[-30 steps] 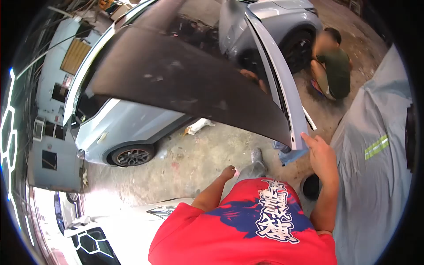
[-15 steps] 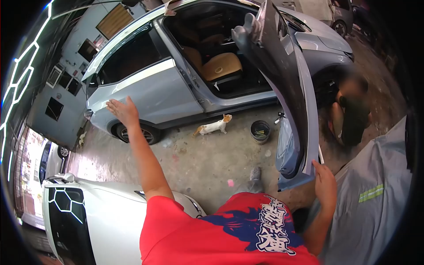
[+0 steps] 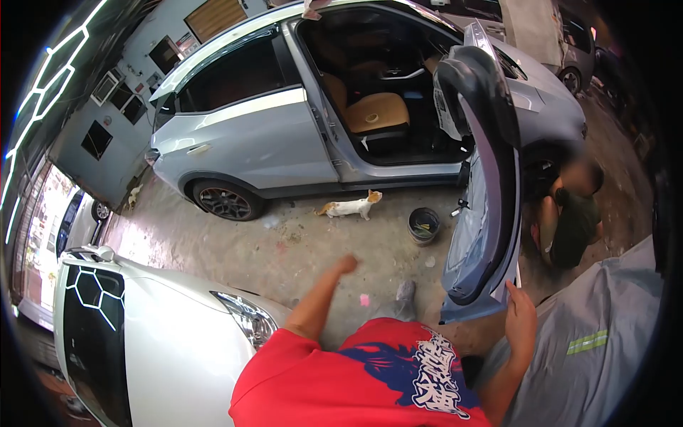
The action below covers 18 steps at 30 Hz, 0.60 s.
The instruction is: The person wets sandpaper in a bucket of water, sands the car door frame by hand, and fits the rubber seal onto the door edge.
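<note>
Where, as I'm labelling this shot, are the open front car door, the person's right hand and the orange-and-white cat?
Open front car door (image 3: 484, 213): head view, inner side.
Right hand (image 3: 522, 310): head view, just behind the fingers.
Orange-and-white cat (image 3: 350, 207): head view, white flank.

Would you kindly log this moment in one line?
right hand: at edge of open car door | left hand: off door | cat: near bucket

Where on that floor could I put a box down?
Bare concrete lies between the white car and the silver car's rear wheel, and between the cat and the left hand. It's crowded at the open door, with the bucket, right hand, grey cover and crouching person close by.
</note>
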{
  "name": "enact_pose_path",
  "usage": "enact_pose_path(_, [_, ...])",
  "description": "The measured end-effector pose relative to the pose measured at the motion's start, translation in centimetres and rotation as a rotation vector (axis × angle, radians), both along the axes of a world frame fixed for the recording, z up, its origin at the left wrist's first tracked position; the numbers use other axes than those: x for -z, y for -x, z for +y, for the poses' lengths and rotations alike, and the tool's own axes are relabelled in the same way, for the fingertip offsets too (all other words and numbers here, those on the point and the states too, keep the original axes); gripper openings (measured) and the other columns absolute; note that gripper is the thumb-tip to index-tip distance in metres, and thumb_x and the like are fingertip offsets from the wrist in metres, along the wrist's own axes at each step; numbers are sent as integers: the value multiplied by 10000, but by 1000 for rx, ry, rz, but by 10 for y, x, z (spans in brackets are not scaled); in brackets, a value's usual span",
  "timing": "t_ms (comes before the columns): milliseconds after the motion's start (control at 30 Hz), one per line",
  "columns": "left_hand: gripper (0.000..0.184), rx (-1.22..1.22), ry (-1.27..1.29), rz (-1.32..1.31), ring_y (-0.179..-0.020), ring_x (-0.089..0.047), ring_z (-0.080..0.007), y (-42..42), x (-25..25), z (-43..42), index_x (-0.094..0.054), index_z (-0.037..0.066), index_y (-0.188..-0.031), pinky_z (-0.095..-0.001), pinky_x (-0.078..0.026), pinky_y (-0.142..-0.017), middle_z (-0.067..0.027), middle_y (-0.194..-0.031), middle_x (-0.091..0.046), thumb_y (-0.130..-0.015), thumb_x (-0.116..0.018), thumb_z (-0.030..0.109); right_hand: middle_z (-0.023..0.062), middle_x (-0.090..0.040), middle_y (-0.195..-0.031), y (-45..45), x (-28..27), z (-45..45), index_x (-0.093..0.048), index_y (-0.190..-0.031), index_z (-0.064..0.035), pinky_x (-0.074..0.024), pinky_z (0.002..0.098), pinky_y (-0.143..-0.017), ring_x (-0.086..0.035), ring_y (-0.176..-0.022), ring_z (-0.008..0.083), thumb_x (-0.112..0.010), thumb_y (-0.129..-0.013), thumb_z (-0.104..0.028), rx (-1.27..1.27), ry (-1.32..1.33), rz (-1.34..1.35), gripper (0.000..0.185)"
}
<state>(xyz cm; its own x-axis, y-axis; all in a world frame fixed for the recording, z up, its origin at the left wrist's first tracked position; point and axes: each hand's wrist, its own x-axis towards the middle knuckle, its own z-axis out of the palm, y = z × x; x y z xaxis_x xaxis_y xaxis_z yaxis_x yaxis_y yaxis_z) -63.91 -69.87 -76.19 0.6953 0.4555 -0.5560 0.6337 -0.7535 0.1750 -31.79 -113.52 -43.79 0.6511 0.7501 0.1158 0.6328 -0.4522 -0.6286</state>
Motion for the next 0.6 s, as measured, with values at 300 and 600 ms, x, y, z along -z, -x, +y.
enact_pose_path(300, [445, 130, 362, 52, -1145, -575, -414, -21, 107, -136, -621, 21, -1215, -466, -443, -981, -243, -1238, -607, -931, -478, 332, 201, -635, -1080, 10, -9, -1, -589, -1269, -25, -447, 351, -903, -607, -1009, 343, -469, -931, 4, 6, 25, 51, 360])
enact_pose_path(600, [511, -148, 331, 59, -1019, -630, -413, 31, 101, -162, -719, 5, -961, -476, -479, -900, -272, -1028, -665, -808, -559, 465, 200, -634, -1088, 10, -6, -3, -589, -1273, -32, -445, 342, -909, -607, -1018, 343, -473, -930, 3, 39, 31, 81, 364])
